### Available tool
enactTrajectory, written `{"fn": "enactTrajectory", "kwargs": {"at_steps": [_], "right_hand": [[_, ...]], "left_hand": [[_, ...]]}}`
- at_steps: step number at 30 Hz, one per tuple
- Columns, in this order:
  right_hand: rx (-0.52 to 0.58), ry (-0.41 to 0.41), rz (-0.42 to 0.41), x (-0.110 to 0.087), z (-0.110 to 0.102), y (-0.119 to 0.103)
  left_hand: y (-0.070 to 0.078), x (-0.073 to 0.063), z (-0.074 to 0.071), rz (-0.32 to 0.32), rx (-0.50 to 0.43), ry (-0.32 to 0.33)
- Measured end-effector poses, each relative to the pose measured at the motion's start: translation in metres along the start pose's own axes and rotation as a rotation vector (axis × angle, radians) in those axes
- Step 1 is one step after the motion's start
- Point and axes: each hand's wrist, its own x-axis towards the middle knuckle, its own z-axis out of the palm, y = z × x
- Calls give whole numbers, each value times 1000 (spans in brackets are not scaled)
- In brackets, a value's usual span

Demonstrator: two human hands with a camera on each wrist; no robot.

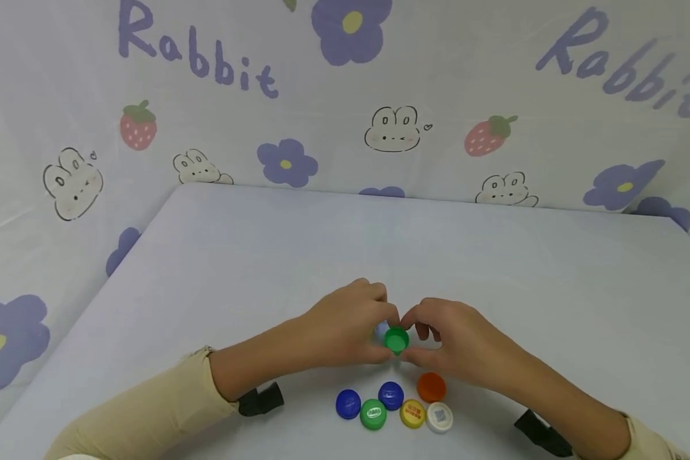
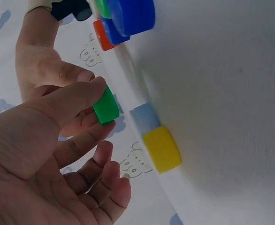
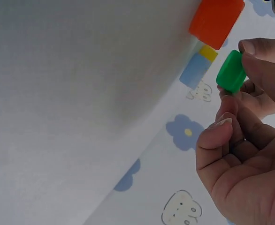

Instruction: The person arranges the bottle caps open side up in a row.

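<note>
A green bottle cap [image 1: 397,340] is held just above the table between both hands, its hollow side facing up. My left hand [image 1: 351,326] pinches it between thumb and forefinger from the left, the other fingers loosely bent in the left wrist view. From the right, my right hand [image 1: 460,335] has its thumb and curled forefinger on the same cap. Below the hands a light blue cap [image 2: 146,117] stands on the table beside a yellow cap [image 2: 162,149]. In the head view the light blue one is partly covered and that yellow one is hidden.
Nearer the body lie two blue caps, one [image 1: 347,404] left of the other [image 1: 391,396], a green-and-white cap [image 1: 374,414], a printed yellow cap [image 1: 413,414], an orange cap [image 1: 431,387] and a white cap [image 1: 439,417]. Patterned cloth [image 1: 333,121] hangs behind the white table [image 1: 322,236].
</note>
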Motion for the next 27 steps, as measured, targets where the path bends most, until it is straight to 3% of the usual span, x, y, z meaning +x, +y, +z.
{"fn": "enactTrajectory", "kwargs": {"at_steps": [9, 27], "right_hand": [[-74, -9, 53, -2, 0, 6], [-194, -6, 76, 9, -1, 16]], "left_hand": [[5, 16, 6, 17, 126, -59], [7, 34, 11, -76, 166, -123]]}}
